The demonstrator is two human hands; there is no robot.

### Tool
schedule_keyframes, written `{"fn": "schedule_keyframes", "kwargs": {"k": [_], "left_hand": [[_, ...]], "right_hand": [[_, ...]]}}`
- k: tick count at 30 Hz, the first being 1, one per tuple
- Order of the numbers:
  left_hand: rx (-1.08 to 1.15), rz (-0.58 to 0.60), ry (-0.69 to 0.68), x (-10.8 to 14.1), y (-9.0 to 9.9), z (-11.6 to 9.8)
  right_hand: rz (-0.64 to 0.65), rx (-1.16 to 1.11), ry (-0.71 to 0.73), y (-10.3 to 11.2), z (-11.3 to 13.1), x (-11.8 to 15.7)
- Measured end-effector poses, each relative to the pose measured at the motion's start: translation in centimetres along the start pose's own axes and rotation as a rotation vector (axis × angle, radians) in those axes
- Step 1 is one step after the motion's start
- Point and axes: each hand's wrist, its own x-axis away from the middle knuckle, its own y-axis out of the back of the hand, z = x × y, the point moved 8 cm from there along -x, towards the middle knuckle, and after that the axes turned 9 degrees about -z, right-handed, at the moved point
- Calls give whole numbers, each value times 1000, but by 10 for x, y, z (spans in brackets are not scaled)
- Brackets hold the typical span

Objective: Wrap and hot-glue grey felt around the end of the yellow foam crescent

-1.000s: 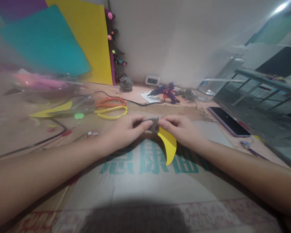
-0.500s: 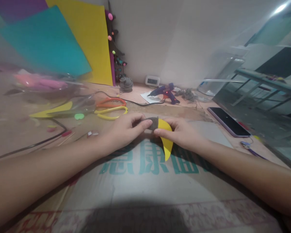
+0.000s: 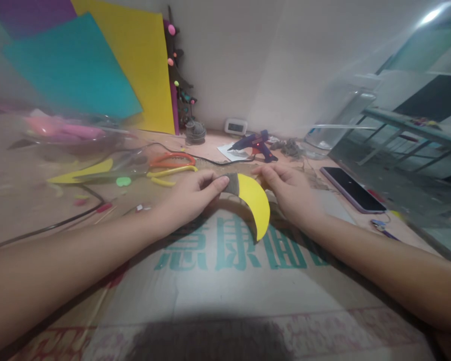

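Note:
A yellow crescent, flat like card or foam sheet, has grey-brown yarn wound round its upper left end. My left hand pinches that wrapped end between thumb and fingers. The bare yellow tip curves down to the right, above the printed cardboard. Just right of the crescent is my right hand, its thumb and fingertips closed together and apart from the yellow part. Whether a strand of yarn runs between those fingers is too fine to make out.
Scissors with orange and yellow handles lie left of my hands. Behind are a glue gun with its red light lit, a yarn ball and a small white clock. A phone lies at right, beside the table edge.
My right hand has let go of the yellow crescent and moved up and right, fingers pinched. More of the crescent shows, turned slightly upward. My left hand keeps hold of the wrapped end.

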Motion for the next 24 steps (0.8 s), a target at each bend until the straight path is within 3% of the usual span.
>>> {"fn": "schedule_keyframes", "kwargs": {"k": [6, 10, 14, 24], "left_hand": [[63, 2, 88, -2, 0, 8], [67, 14, 100, -2, -1, 9], [62, 22, 107, -2, -3, 12], [63, 28, 73, -4, -4, 11]], "right_hand": [[-126, -114, -22, 12, -25, -20], [-159, -109, 40, 13, -27, -23], [-122, -9, 93, 9, -21, -20], [-47, -7, 136, 3, -15, -14]]}}
